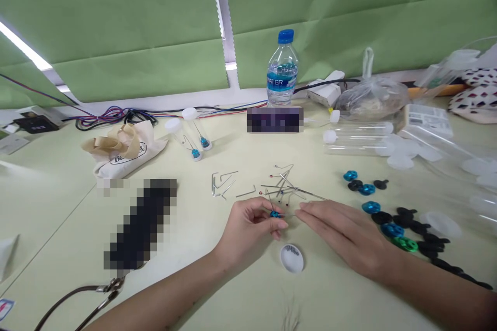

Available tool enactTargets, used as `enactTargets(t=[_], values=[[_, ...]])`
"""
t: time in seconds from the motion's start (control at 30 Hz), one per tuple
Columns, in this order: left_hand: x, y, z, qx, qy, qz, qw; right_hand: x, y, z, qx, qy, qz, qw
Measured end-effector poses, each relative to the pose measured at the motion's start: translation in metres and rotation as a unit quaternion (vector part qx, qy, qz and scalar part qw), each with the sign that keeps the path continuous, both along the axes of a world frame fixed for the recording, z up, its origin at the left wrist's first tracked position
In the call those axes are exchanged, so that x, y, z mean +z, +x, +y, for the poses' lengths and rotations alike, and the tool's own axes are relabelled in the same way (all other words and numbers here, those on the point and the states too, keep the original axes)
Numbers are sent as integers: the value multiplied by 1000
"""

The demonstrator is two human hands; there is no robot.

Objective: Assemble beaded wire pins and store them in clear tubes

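My left hand [248, 225] pinches a small shiny blue knob-like part [275, 214] between thumb and fingers, with a thin wire rising from it. My right hand [341, 232] is closed at the fingertips on a thin metal rod [288, 214] that points into the side of the blue part; most of the rod is hidden. Just below sits a shallow white cap [292, 264] with tiny dark screw-like pieces in it. Beyond my hands lie several thin bent wires with small coloured ends [285, 186]. L-shaped hex keys [223, 184] are to their left.
Blue, black and green knob-like parts [392, 230] are scattered at right, near clear tubes [357, 139]. Two capped tubes [194, 152] holding blue parts stand beside a cloth pouch [130, 150]. A water bottle [282, 75] stands at the back; a strap [73, 295] lies front left.
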State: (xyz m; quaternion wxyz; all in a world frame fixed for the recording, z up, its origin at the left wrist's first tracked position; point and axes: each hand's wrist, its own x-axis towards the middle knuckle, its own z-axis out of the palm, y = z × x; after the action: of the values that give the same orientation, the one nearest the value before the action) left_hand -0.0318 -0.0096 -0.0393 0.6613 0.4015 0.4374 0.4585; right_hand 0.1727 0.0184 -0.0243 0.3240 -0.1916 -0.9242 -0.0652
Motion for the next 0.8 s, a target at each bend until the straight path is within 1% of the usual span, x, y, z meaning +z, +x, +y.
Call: enactTargets(t=[0.2,0.27,0.6,0.8], values=[[-2,0,-1,7,6,19,1000,-13,7,-1,20,8,1,1000],[-2,0,-1,7,12,28,1000,-15,9,-2,22,6,-1,1000],[-1,1,-4,5,29,52,998,-3,2,-4,-1,-1,-3,1000],[0,1,-5,1,43,50,998,-8,4,-4,-1,5,3,1000]])
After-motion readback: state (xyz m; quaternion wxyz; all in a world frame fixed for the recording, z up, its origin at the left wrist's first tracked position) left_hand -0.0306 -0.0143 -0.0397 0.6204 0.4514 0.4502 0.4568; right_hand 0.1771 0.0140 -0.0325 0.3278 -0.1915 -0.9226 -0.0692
